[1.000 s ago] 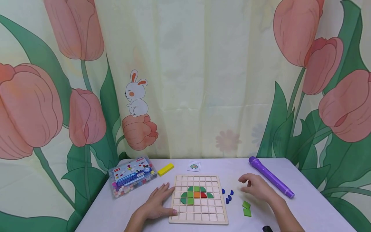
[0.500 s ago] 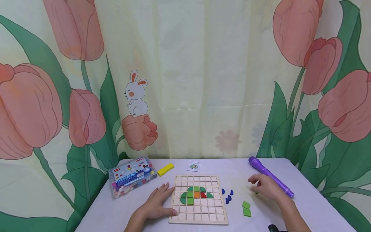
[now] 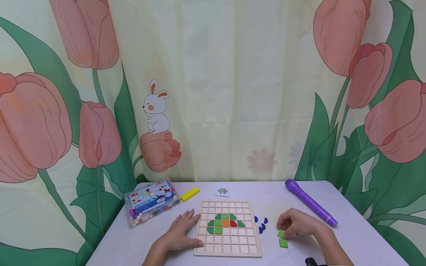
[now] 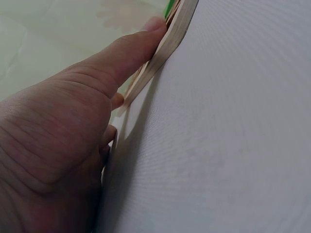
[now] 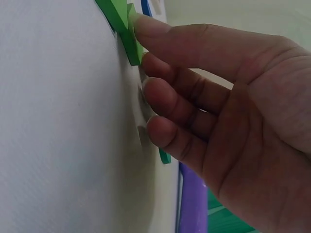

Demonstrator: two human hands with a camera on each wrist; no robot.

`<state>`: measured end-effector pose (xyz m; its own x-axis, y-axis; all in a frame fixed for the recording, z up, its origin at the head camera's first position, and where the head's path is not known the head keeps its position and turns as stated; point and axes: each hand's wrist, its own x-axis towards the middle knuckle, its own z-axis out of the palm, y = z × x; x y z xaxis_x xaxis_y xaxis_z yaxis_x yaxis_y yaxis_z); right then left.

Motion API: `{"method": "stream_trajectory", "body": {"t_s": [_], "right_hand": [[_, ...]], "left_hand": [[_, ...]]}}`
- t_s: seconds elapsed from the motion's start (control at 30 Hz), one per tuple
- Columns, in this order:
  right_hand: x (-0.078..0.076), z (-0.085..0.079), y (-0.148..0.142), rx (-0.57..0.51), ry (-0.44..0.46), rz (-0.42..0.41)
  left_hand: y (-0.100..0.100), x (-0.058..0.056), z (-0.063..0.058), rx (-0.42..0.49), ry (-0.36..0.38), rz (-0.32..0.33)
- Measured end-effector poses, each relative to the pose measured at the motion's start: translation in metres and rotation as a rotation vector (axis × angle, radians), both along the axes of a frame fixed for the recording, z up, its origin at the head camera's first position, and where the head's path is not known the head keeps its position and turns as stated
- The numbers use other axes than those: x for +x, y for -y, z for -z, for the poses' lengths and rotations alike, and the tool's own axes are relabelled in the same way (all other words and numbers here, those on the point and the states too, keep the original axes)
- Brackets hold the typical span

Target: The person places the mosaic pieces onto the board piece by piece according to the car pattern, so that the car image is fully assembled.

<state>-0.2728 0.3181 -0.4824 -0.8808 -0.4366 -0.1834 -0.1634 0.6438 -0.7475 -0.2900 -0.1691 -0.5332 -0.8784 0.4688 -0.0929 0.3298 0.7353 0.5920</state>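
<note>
My left hand [image 3: 181, 232] rests on the left edge of a wooden grid board [image 3: 229, 250], fingers spread and thumb on its near left corner. In the left wrist view the thumb presses the board's rim [image 4: 170, 43]. Green pieces, an orange square [image 3: 226, 223] and a red piece [image 3: 233, 224] sit in the grid. To the right, my right hand [image 3: 301, 223] pinches a light green square tile [image 3: 281, 234] at table level; its index finger is mostly hidden. Another light green square tile [image 3: 283, 243] lies just nearer.
Several dark blue pieces [image 3: 261, 229] lie between board and right hand. A dark green piece [image 5: 164, 156] shows beyond the right fingers. A purple stick-shaped object [image 3: 311, 202], a small pattern card [image 3: 222, 190], a yellow block [image 3: 190, 194] and a clear plastic box [image 3: 153, 201] stand farther back.
My right hand first drew back to the right, baring a dark green piece near its fingers, then came nearer and left onto the light green tiles. My left hand and the board stayed still.
</note>
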Motion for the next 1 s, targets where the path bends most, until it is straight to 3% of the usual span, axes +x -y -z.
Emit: {"method": "stream_trajectory", "body": {"t_s": [0.27, 0.5, 1.0], "right_hand": [[0.002, -0.002, 0.014, 0.129, -0.081, 0.109], [0.001, -0.003, 0.02, 0.179, -0.061, 0.19], [-0.001, -0.001, 0.02, 0.115, -0.135, 0.071]], "left_hand": [[0.0, 0.001, -0.002, 0.002, 0.008, -0.007], [-0.001, 0.001, -0.001, 0.002, 0.009, -0.009], [-0.001, 0.001, 0.0, 0.003, -0.001, -0.008]]}}
